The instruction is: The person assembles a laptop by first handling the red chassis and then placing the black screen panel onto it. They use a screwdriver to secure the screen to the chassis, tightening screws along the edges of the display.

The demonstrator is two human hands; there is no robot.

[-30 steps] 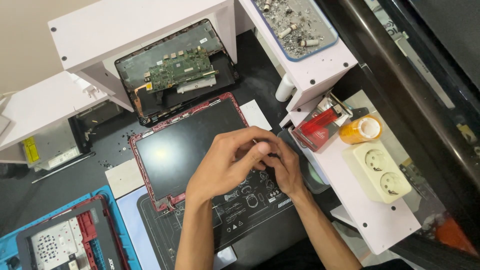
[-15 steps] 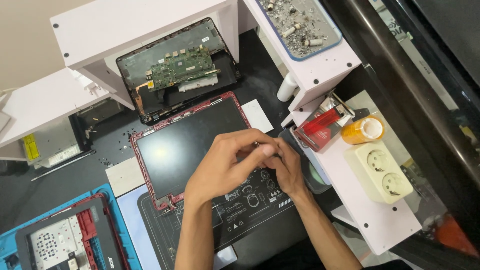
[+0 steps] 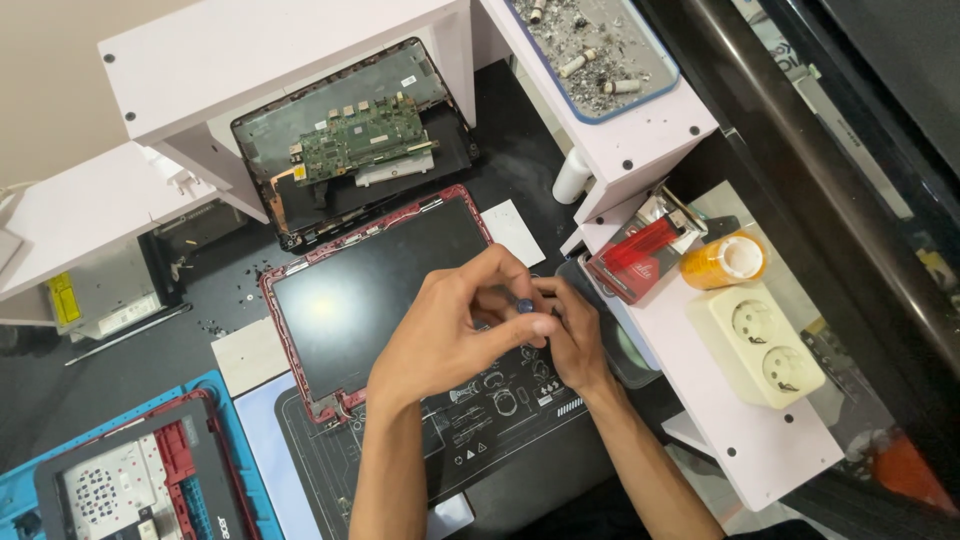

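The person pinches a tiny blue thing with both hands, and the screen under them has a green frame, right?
Not quite. The head view shows the screen has a red frame, not green. Both hands, left and right, do pinch the tiny blue thing above it.
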